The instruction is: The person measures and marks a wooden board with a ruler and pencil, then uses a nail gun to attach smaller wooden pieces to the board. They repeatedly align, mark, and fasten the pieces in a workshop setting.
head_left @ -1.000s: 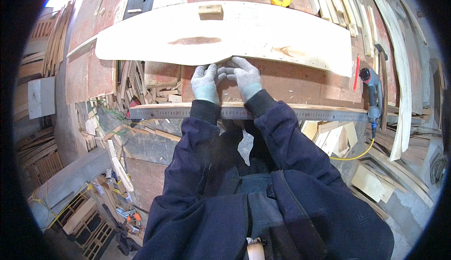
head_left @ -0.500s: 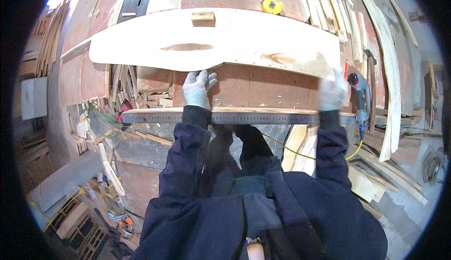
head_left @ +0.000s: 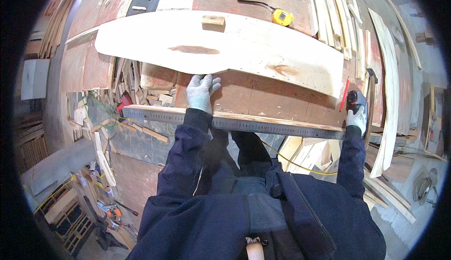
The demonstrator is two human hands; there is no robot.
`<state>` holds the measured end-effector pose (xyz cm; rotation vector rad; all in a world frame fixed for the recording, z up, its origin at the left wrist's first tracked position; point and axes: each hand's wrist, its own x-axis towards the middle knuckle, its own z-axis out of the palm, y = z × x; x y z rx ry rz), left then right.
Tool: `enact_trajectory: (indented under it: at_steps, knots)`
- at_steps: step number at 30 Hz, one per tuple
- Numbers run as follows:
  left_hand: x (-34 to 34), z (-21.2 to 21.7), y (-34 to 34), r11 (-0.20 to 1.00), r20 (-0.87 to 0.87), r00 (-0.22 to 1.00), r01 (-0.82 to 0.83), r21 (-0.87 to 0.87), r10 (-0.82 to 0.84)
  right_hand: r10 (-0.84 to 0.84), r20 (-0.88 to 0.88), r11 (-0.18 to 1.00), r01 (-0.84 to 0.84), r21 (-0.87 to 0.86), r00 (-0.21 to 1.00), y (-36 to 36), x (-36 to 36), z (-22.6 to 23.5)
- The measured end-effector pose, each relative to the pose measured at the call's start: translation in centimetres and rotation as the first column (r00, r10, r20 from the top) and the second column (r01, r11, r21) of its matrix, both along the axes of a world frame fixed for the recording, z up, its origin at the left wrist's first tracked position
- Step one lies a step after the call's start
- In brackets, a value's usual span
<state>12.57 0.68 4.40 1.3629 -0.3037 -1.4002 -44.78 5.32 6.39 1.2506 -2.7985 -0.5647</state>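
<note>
A long, pale wooden board (head_left: 253, 41) with a curved outline lies across the bench, a small wood block (head_left: 213, 23) on top of it. At its near edge, my gloved left hand (head_left: 201, 94) has its fingers bent against the wood, thumb to the right; the fingertips are partly hidden. Off the board's right end, my gloved right hand (head_left: 358, 119) is wrapped round the handle of a dark air nail gun (head_left: 354, 99). A red pencil (head_left: 345, 94) lies just left of the tool, and a hammer (head_left: 371, 88) stands to its right.
A long steel ruler (head_left: 235, 123) runs along the bench's front edge. Beyond the board lies a yellow tape measure (head_left: 282, 17). Wood strips (head_left: 329, 13) are stacked at the far right, and offcuts (head_left: 136, 79) fill a gap on the left. A yellow hose (head_left: 291, 160) hangs below the bench.
My right hand has left the board's right end, moved right and closed round the nail gun. My left hand stays at the board's near edge. The whole view has shifted slightly.
</note>
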Motion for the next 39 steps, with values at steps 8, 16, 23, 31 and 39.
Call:
enact_trajectory:
  at_steps: [8,16,23,31,39]
  knots:
    - [-0.2,0.2,-0.1,1.000,0.010,1.000,-0.014,-0.008,0.014,0.087,0.046,0.995,-0.090,0.053,0.995,-2.0,-4.7,-0.9]
    - [0.3,0.2,-0.1,1.000,0.007,1.000,-0.010,-0.012,0.010,0.154,0.552,0.987,-0.104,-0.121,0.819,-4.2,0.3,12.8]
    - [0.5,-0.1,-0.1,1.000,-0.011,1.000,-0.017,-0.024,0.017,0.197,0.943,0.961,-0.241,-0.132,0.269,-7.5,17.8,18.0]
    - [0.7,-1.6,-0.2,1.000,-0.049,0.998,-0.025,-0.011,0.024,0.362,0.926,0.711,-0.673,-0.203,0.103,-12.2,34.9,14.9]
    - [0.7,-2.2,-0.4,0.997,-0.068,0.995,-0.076,0.002,0.076,0.380,0.918,0.670,-0.718,-0.186,0.116,-13.3,40.1,13.1]
